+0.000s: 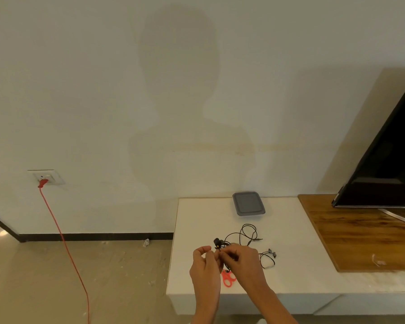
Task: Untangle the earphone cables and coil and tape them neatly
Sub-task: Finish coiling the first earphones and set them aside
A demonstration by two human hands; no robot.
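Thin black earphone cables (248, 232) lie in loose tangled loops on the white counter (297, 279). One loop with earbuds (270, 252) trails off to the right. My left hand (205, 265) and my right hand (240, 260) are raised together just above the counter, fingers curled, pinching the cable between them. A small black piece (217, 242) of the earphones sticks up just above my fingertips. Orange-handled scissors (228, 278) lie on the counter under my hands, partly hidden by them.
A grey lidded container (248, 203) sits at the back of the counter by the wall. A wooden board (360, 235) carries a black TV (388, 164) on the right. On the left, a red cord (63, 242) hangs from a wall socket (46, 177) to the floor.
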